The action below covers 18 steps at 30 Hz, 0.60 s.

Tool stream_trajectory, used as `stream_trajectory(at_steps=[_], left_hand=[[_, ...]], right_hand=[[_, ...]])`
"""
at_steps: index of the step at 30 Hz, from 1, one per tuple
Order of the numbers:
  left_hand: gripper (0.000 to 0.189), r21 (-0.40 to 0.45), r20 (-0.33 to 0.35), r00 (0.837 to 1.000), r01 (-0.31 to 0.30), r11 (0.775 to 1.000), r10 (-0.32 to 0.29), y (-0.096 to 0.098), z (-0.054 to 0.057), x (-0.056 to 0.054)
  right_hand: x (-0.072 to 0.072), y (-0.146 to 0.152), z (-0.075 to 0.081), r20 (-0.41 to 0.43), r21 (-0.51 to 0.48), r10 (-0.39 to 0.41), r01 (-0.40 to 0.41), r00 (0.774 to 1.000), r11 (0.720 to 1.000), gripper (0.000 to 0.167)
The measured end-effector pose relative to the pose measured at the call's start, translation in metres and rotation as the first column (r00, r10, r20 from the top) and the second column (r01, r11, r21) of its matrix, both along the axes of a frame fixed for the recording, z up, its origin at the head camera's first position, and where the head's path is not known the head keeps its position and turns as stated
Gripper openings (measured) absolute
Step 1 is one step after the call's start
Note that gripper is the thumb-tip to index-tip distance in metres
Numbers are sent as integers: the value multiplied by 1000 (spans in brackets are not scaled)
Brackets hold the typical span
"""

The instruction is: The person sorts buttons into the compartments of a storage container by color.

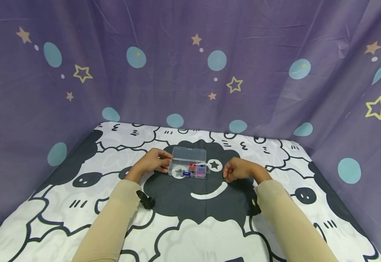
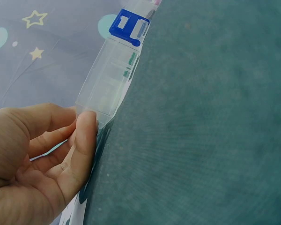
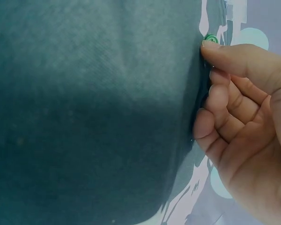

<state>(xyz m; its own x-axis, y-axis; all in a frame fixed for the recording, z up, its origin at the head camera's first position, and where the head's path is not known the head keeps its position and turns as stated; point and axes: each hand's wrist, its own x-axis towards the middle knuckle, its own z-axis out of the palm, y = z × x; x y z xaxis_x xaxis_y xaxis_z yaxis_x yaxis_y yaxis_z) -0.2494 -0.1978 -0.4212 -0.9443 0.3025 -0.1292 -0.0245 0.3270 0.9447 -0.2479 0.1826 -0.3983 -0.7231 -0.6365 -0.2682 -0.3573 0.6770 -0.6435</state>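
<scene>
A clear plastic compartment box [image 1: 189,154] lies on the cloth with its lid raised at the back. Small red, purple and green pieces show in its compartments, and a blue latch [image 2: 129,28] is on its front. My left hand [image 1: 151,162] grips the left end of the box, thumb and fingers at the corner in the left wrist view. To the right of the box, my right hand [image 1: 239,170] is low over the cloth. Between its thumb and fingertip it pinches a small green button [image 3: 211,39], partly hidden by the thumb.
A cloth [image 1: 174,198] printed with cartoon sheep covers the surface; the white curve and star circle near the box are part of its print. Purple curtains [image 1: 180,72] with stars and dots hang behind and at both sides.
</scene>
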Motion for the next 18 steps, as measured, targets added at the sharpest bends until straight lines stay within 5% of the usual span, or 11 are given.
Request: stream_trajectory(at_steps=[18], left_hand=[[26, -5, 3, 1000, 2, 1000, -2, 0, 1, 2]], right_hand=[[-5, 8, -1, -124, 2, 35, -35, 992, 999, 6]])
